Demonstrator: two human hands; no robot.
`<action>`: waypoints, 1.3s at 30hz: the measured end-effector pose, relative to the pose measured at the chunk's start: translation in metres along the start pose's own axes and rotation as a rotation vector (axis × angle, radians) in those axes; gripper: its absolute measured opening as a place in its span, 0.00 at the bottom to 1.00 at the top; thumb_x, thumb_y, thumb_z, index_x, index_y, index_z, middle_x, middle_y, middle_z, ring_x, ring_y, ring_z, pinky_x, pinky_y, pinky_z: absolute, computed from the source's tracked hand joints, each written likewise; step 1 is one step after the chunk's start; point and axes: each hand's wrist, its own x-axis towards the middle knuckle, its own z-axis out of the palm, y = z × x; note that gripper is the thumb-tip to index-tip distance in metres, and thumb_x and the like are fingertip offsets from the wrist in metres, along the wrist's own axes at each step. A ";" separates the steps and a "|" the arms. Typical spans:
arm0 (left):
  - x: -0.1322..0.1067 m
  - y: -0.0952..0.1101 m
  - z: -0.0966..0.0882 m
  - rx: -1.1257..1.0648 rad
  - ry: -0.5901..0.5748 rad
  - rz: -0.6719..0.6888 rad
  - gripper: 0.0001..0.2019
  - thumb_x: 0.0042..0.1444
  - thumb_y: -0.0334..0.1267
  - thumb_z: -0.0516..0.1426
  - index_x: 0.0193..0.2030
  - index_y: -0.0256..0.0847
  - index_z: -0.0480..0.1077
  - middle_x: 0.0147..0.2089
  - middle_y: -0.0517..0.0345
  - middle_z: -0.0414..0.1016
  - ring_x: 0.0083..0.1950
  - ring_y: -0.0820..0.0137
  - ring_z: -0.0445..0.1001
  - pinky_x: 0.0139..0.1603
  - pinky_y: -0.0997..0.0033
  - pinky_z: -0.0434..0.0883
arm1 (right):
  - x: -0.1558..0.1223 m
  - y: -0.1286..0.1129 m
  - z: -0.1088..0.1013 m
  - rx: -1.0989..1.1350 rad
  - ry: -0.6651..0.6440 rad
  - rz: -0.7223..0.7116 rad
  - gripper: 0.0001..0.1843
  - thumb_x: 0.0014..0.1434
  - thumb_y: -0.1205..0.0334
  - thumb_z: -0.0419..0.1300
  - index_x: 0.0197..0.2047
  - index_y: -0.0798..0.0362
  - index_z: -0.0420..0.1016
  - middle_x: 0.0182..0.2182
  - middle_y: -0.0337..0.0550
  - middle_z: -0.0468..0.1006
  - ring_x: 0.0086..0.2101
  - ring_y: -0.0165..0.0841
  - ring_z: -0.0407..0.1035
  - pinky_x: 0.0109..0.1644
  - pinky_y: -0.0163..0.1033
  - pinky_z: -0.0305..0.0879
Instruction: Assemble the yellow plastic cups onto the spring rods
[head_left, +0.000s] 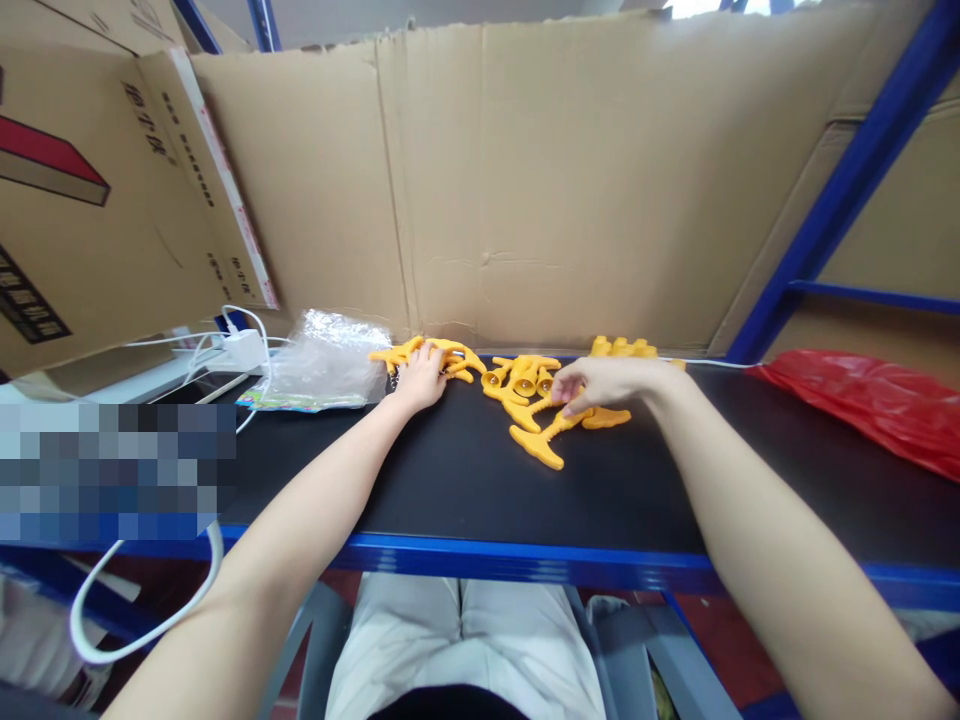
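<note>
My left hand [421,378] lies over a heap of yellow curved plastic pieces [463,358] at the back of the table, fingers spread on top of them. A dark coil, perhaps a chain or spring, shows by its left side; its kind is unclear. To the right, my right hand [589,382] hangs over more yellow parts, thumb and fingers curved with a gap between. Below its fingertips is a yellow T-shaped piece with a threaded stem [537,446]. Yellow cup-shaped pieces [524,382] with round openings sit between my hands. A yellow knobbed block [624,347] stands behind my right wrist.
A clear plastic bag [326,360] lies left of my left hand, near a white charger [246,348] and cables. A red plastic bag [862,400] rests at the right. Cardboard [570,180] walls the back; the black table [450,490] has a blue front edge.
</note>
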 end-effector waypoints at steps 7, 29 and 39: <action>-0.001 0.000 -0.001 -0.006 -0.008 0.011 0.19 0.55 0.39 0.50 0.54 0.43 0.56 0.61 0.46 0.53 0.59 0.53 0.55 0.52 0.47 0.61 | 0.005 -0.003 0.010 -0.086 -0.069 -0.014 0.14 0.37 0.68 0.64 0.32 0.49 0.77 0.31 0.36 0.76 0.32 0.32 0.68 0.36 0.36 0.61; 0.002 0.005 -0.005 -0.052 0.003 -0.015 0.28 0.51 0.42 0.53 0.59 0.42 0.52 0.65 0.45 0.50 0.64 0.52 0.50 0.58 0.44 0.53 | -0.004 -0.032 0.008 0.224 0.051 -0.137 0.12 0.46 0.56 0.61 0.34 0.51 0.73 0.29 0.40 0.76 0.31 0.32 0.70 0.33 0.35 0.63; -0.016 0.062 -0.047 -0.117 0.122 0.278 0.19 0.60 0.46 0.43 0.53 0.41 0.61 0.44 0.51 0.73 0.48 0.62 0.70 0.48 0.61 0.63 | 0.012 -0.035 0.018 0.079 0.410 -0.157 0.11 0.45 0.61 0.58 0.35 0.54 0.71 0.32 0.40 0.74 0.31 0.31 0.67 0.33 0.34 0.60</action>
